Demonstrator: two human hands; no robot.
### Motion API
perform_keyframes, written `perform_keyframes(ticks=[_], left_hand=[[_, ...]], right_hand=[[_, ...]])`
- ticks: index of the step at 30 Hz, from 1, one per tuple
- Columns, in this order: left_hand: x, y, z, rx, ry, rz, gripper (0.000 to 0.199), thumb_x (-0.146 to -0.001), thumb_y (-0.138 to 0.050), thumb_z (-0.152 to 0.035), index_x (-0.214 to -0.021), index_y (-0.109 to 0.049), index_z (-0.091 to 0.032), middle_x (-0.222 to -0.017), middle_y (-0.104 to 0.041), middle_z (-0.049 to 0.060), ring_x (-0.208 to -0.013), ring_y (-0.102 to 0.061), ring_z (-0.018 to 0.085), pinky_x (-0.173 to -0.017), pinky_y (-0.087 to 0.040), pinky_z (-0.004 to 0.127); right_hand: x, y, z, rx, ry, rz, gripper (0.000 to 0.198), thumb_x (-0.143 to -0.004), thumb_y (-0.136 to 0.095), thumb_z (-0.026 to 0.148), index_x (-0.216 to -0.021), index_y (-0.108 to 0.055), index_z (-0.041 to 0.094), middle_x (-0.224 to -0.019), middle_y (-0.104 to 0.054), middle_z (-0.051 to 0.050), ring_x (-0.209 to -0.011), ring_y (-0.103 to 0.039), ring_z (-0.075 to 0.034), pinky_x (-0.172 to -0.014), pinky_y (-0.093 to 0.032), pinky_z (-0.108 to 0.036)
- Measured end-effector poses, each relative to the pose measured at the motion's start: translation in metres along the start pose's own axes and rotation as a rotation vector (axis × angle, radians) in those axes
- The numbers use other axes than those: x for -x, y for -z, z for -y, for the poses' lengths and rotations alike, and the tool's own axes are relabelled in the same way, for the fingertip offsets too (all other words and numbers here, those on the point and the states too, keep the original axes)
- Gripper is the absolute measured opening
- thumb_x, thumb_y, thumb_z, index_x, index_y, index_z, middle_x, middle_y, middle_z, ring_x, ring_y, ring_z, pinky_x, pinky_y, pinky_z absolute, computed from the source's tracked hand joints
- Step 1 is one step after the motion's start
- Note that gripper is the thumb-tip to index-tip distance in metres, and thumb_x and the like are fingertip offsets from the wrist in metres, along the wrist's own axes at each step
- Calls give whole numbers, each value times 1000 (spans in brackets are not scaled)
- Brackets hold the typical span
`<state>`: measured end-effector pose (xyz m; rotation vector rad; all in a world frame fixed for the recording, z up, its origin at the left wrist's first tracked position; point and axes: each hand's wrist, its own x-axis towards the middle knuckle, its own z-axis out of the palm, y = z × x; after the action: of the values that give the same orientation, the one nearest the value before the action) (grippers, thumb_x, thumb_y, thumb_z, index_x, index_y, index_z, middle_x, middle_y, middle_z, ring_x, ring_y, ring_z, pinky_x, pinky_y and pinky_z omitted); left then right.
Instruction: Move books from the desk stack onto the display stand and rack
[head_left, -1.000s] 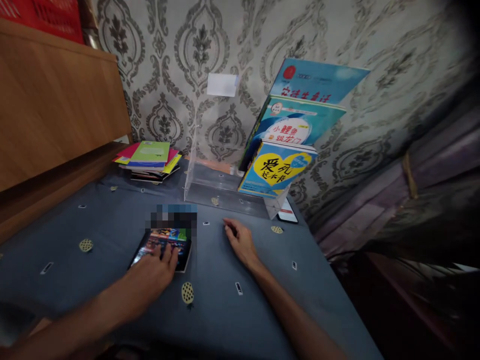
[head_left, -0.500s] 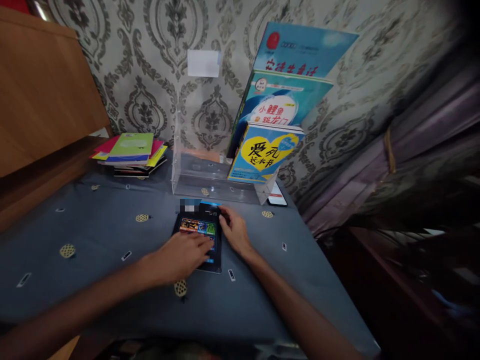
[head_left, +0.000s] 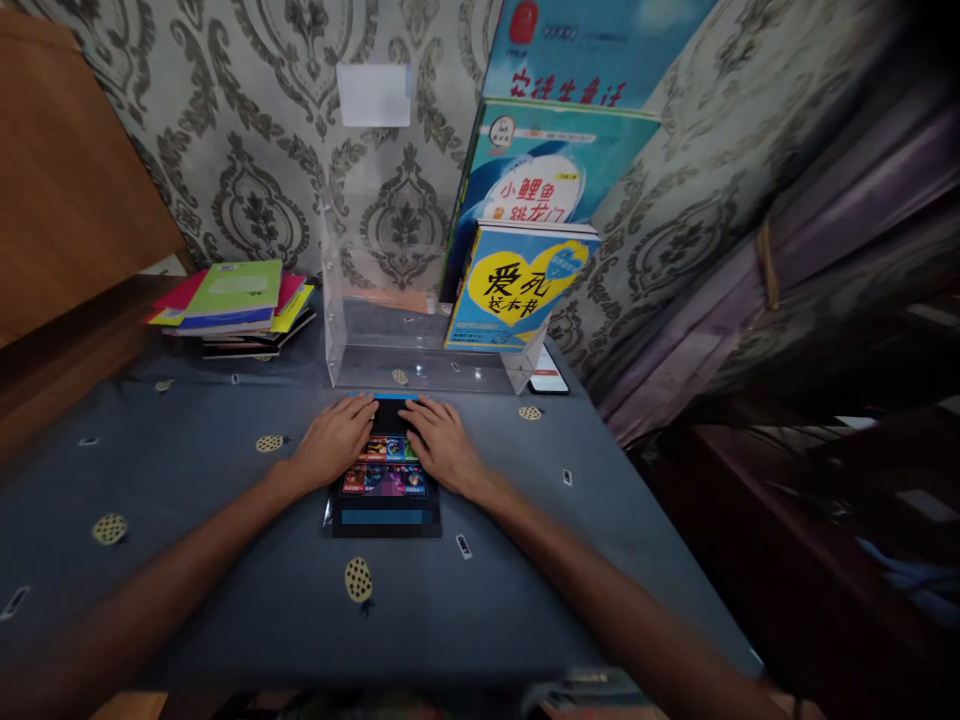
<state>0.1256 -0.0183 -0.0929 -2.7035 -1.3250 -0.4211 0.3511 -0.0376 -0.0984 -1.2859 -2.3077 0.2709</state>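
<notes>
A dark, thin book [head_left: 386,508] with rows of small coloured pictures on its cover lies flat on the table. My left hand [head_left: 335,437] rests on its upper left side, fingers stretched out over the cover. On the upper right side, my right hand [head_left: 448,447] lies with its fingers apart, tips on the cover. Neither hand grips the book. Just beyond it stands a clear acrylic book rack [head_left: 420,370]. Several books lean in the rack's right part, a blue one with a yellow heart [head_left: 517,290] in front.
A pile of books and booklets [head_left: 236,300] lies at the table's back left, beside a wooden cabinet [head_left: 82,180]. A phone [head_left: 550,372] lies behind the rack's right end. The table [head_left: 247,600] has a grey patterned cloth. A curtain [head_left: 720,300] hangs at the right.
My left hand has moved from the lower middle of the cover up to its upper left side. My right hand still lies at the right side. The view has shifted slightly.
</notes>
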Motion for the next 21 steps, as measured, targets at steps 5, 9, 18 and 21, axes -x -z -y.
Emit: perform_keyframes(ticks=[5,9,18,21], left_hand=[[1,-1,-2,7,13,-17,40,-101,-37,-21,-132,-59,-12,-139,-62,14,-129,-57,25,-109,-46,44],[0,-2,-2,10,21,-3,41,-101,-37,-20,-134,-59,-9,-139,-62,16,-130,-56,27,-109,-45,47],[2,-6,-3,17,43,-10,42,-101,-36,-20,-136,-57,-10,-143,-59,15,-133,-54,27,-111,-42,47],[2,-6,-3,44,50,-4,42,-101,-37,-20,-136,-57,-8,-143,-58,17,-133,-53,28,-112,-41,48]], right_hand=[[-8,1,-3,14,-26,55,39,-98,-50,27,-136,-58,22,-145,-58,-13,-139,-48,-27,-118,-27,-58],[-2,3,-13,10,-121,3,42,-99,-49,33,-139,-55,20,-146,-57,-15,-139,-48,-27,-118,-26,-59],[1,2,-25,-58,-126,-25,41,-97,-52,34,-136,-57,24,-145,-58,-11,-136,-51,-26,-117,-29,-55],[2,2,-27,-62,-122,-13,41,-98,-51,34,-137,-56,22,-147,-57,-11,-137,-50,-26,-118,-27,-56]])
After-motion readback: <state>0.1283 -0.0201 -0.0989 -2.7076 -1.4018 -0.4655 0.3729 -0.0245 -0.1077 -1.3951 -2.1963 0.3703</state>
